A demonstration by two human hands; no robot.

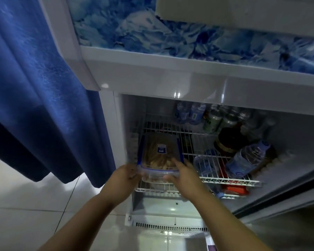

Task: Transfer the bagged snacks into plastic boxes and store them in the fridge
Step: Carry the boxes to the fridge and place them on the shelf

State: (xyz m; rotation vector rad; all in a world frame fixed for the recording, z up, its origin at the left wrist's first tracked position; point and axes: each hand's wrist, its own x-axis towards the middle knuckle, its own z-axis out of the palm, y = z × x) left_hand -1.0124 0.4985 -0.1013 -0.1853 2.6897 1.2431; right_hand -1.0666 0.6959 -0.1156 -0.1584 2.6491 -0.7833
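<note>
One plastic box (159, 151), clear with a blue-edged lid and pale stick-shaped snacks showing through it, is being held at its near end between both hands, reaching away from them into the open fridge (152, 75). The left hand (126, 175) is gripping the box's near left corner with curled fingers, while the right hand (182, 175) is pinching the near right corner, one digit lying on the lid and another curling against the front wall. Most of the box is lying beyond the fingertips, over the left part of a white wire shelf (198, 142); whether its base is touching the wires cannot be told. Just right of the right hand, a water bottle (246, 158) is lying on its side on the same shelf, with a dark jar (228, 140) standing beyond it. Farther back from the hands, cans (212, 122) and small bottles (188, 113) are standing in rows. Below and right of the right wrist, a red packet (234, 189) is showing under the shelf. Left of the left hand, a blue curtain (34, 87) is hanging over a pale tiled floor (25, 214).
</note>
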